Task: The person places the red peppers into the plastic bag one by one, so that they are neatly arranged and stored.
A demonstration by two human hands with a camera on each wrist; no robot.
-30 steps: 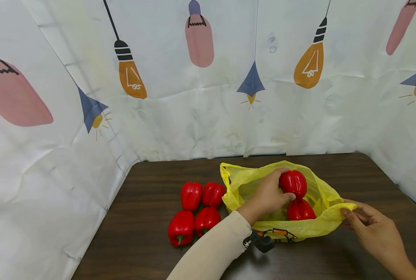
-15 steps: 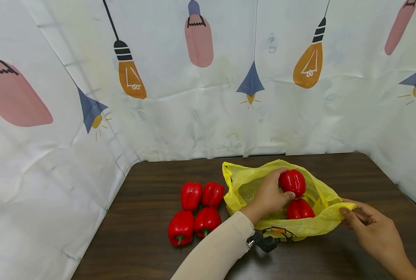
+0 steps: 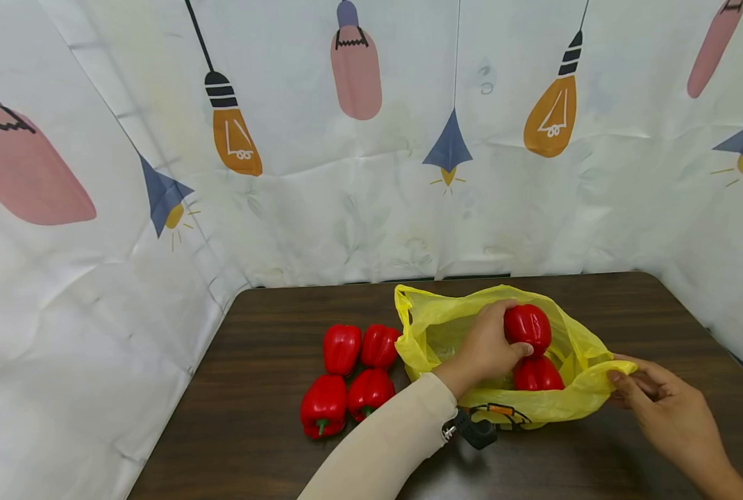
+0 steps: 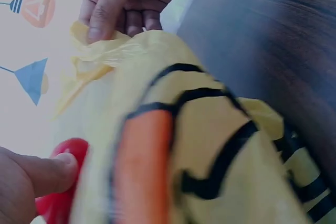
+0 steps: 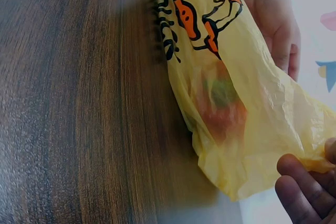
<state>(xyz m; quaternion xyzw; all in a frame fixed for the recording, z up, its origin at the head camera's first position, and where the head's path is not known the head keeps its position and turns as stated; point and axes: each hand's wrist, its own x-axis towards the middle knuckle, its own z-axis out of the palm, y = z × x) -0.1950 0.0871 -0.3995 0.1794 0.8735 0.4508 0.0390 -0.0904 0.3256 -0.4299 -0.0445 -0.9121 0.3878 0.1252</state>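
Note:
My left hand (image 3: 489, 344) grips a red bell pepper (image 3: 528, 328) inside the mouth of a yellow plastic bag (image 3: 571, 410). Just below it in the head view, a second red bell pepper (image 3: 537, 373) lies in the bag. In the left wrist view, the left thumb (image 4: 50, 174) presses on the held pepper (image 4: 73, 153). At the bag's right end, my right hand (image 3: 668, 406) pinches the rim between thumb and fingers. The right wrist view shows a pepper with a green stem (image 5: 220, 95) through the thin plastic.
Several red bell peppers (image 3: 341, 351) stand grouped on the dark wooden table (image 3: 246, 389), left of the bag. The left forearm crosses in front of them. A white curtain (image 3: 359, 222) printed with lamps hangs behind the table and along its sides.
The left hand and its pepper dip slightly between the first two frames, then shift a little right, over the lower pepper. The right hand keeps its place on the rim.

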